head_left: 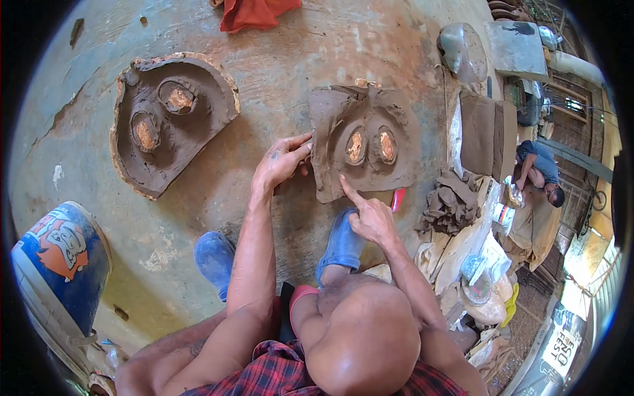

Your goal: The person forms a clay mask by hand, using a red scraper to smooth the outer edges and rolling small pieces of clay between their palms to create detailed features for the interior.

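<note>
In front of me lies a grey-brown clay slab [330, 181] with two raised oval rings around orange-brown centres. My left hand [285, 160] holds its left edge, fingers bent against the side. Over the near part of the slab, my right hand [373, 219] has its index finger stretched out, the tip at the clay surface below the left ring. Its other fingers are curled, and I see nothing in them. To the left lies a second, half-round clay-lined mould [173, 166] with a rough tan rim and two similar oval rings.
A red cloth [259, 14] lies at the far side. On the right are a rounded grey object [462, 51], a stack of clay slabs [482, 135] and a clay heap [452, 203]. A blue bucket [92, 251] stands left. Another person [538, 165] crouches far right.
</note>
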Action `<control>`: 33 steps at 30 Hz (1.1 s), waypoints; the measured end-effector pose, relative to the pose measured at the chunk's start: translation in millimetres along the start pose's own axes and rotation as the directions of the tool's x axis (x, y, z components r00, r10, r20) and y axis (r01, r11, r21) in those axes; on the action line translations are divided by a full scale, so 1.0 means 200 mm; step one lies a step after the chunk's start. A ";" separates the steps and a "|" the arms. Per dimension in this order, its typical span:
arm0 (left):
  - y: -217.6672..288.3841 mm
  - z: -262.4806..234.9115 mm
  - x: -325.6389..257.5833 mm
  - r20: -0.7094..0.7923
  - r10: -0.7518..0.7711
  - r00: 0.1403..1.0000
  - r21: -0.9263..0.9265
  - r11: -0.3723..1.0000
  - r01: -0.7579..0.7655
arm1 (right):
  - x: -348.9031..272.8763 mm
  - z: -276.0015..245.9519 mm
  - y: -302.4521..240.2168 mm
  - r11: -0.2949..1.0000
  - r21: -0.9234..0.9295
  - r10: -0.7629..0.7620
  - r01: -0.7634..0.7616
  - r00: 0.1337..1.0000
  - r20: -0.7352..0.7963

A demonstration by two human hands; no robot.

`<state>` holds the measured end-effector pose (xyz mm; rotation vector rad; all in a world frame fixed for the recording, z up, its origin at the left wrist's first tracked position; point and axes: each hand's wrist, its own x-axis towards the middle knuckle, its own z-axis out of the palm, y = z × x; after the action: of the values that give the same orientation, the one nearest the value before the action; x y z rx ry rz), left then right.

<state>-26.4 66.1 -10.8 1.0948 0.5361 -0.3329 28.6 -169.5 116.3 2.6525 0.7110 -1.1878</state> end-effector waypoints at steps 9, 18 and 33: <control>-0.02 0.00 0.00 0.027 -0.005 1.000 -0.006 1.000 0.005 | -0.02 0.12 0.07 0.999 -0.025 -0.031 0.028 0.986 -0.162; 0.01 -0.01 0.00 0.022 -0.011 1.000 -0.008 1.000 0.012 | 0.18 -0.22 -0.22 0.785 0.591 -0.015 0.186 0.960 -0.281; -0.02 -0.01 0.01 0.055 0.013 0.998 -0.047 0.999 -0.010 | 0.52 -0.28 -0.17 0.426 0.905 -0.048 0.026 0.999 -0.006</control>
<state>-27.8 67.2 -14.9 1.0401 0.4866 -0.3380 109.1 -85.2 80.0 3.4194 0.0291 -2.0768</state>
